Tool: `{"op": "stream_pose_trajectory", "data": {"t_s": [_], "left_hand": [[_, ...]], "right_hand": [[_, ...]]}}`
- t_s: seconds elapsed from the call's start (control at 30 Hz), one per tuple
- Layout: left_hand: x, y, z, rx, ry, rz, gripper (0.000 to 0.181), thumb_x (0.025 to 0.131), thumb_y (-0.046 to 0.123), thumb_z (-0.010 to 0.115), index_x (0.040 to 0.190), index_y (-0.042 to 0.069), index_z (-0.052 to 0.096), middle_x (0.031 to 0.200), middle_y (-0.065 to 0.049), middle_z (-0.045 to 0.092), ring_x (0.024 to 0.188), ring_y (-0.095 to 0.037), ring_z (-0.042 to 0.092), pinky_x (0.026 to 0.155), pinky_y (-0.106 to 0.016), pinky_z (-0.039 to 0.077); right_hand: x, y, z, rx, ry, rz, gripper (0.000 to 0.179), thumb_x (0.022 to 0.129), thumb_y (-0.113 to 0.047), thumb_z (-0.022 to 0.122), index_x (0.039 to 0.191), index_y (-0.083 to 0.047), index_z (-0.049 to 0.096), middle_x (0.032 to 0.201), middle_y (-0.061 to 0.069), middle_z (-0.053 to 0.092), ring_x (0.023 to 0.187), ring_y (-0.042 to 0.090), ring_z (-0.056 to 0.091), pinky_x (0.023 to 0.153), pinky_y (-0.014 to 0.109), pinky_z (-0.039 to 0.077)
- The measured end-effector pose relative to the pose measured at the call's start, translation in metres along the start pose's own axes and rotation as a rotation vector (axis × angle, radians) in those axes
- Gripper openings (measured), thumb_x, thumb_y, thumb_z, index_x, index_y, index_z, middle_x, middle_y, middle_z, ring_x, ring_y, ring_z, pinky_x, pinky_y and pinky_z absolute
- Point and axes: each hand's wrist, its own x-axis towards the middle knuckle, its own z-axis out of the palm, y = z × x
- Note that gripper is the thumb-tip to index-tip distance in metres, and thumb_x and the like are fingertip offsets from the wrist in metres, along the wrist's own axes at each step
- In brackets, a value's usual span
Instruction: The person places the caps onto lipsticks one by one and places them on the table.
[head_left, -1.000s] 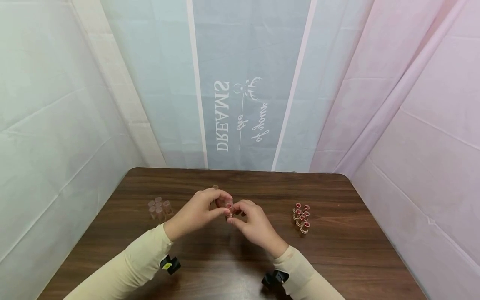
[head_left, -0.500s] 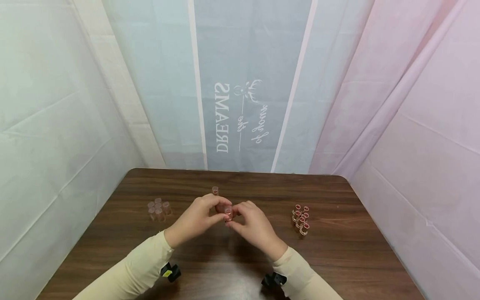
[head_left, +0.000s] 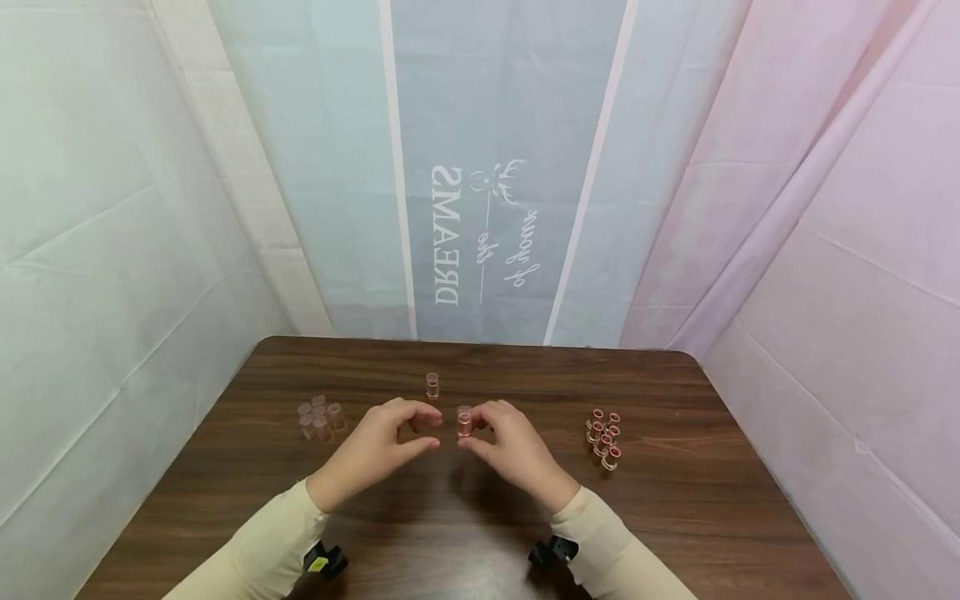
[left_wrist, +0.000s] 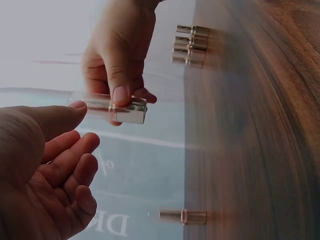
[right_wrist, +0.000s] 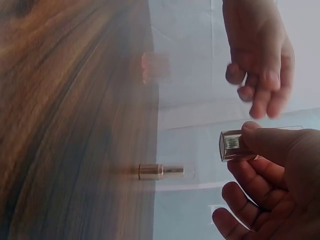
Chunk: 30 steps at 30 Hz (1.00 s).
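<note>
In the head view my right hand [head_left: 517,450] pinches a lipstick tube [head_left: 465,425] upright over the middle of the table. A clear cap covers its top, and its shiny gold base [right_wrist: 231,145] shows in the right wrist view. Just left of it is my left hand [head_left: 375,454], apart from the tube, its thumb and fingers spread with nothing between them. Beyond the hands another lipstick tube [head_left: 432,387] with a clear cap stands on the table.
Several clear caps [head_left: 321,421] stand in a group on the left of the dark wooden table [head_left: 675,517]. On the right, several uncapped lipstick tubes [head_left: 603,440] with red openings stand close together. Curtains hang around the table's back and sides.
My left hand has let go of the lipstick tube and moved left. The right hand still holds it, now with the clear cap on. The standing tube behind has come into full view.
</note>
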Motion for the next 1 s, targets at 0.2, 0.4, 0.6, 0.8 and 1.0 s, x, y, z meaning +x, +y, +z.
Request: {"op": "stream_pose_trajectory", "data": {"t_s": [0.2, 0.4, 0.6, 0.8, 1.0], "left_hand": [[-0.008, -0.007, -0.007, -0.034, 0.031, -0.062, 0.026, 0.089, 0.024, 0.082, 0.112, 0.028, 0.072, 0.1, 0.007, 0.072, 0.083, -0.008, 0.063, 0.064, -0.024, 0.05], [-0.014, -0.012, -0.011, -0.057, 0.045, -0.093, 0.023, 0.089, 0.025, 0.082, 0.111, 0.027, 0.073, 0.098, 0.013, 0.071, 0.079, -0.01, 0.062, 0.062, -0.024, 0.048], [-0.016, -0.015, -0.015, -0.09, 0.06, -0.105, 0.023, 0.089, 0.024, 0.082, 0.11, 0.028, 0.072, 0.098, 0.011, 0.071, 0.08, -0.008, 0.063, 0.063, -0.025, 0.05], [-0.015, -0.023, -0.021, -0.085, 0.069, -0.121, 0.023, 0.091, 0.023, 0.08, 0.111, 0.027, 0.071, 0.096, 0.013, 0.07, 0.078, -0.011, 0.063, 0.063, -0.025, 0.051], [-0.016, -0.034, -0.029, -0.058, 0.112, -0.148, 0.022, 0.09, 0.021, 0.081, 0.109, 0.025, 0.072, 0.092, 0.012, 0.07, 0.072, -0.012, 0.06, 0.06, -0.025, 0.049]], "right_hand": [[0.012, 0.01, -0.001, 0.032, 0.014, 0.037, 0.016, 0.089, -0.024, 0.083, 0.095, -0.026, 0.068, 0.095, -0.014, 0.065, 0.096, 0.009, 0.061, 0.08, 0.032, 0.052], [0.031, 0.02, 0.007, 0.089, -0.01, 0.101, 0.015, 0.092, -0.021, 0.079, 0.096, -0.024, 0.065, 0.099, -0.011, 0.066, 0.098, 0.012, 0.064, 0.081, 0.037, 0.055], [0.053, 0.033, 0.019, 0.112, -0.036, 0.163, 0.013, 0.093, -0.02, 0.078, 0.097, -0.02, 0.066, 0.099, -0.007, 0.067, 0.095, 0.013, 0.066, 0.08, 0.033, 0.056], [0.072, 0.049, 0.033, 0.118, -0.048, 0.194, 0.013, 0.093, -0.019, 0.078, 0.101, -0.016, 0.069, 0.097, -0.004, 0.069, 0.091, 0.013, 0.064, 0.082, 0.036, 0.055], [0.084, 0.064, 0.051, 0.115, -0.066, 0.252, 0.013, 0.093, -0.019, 0.078, 0.102, -0.015, 0.07, 0.096, -0.002, 0.07, 0.09, 0.014, 0.063, 0.083, 0.037, 0.054]]}}
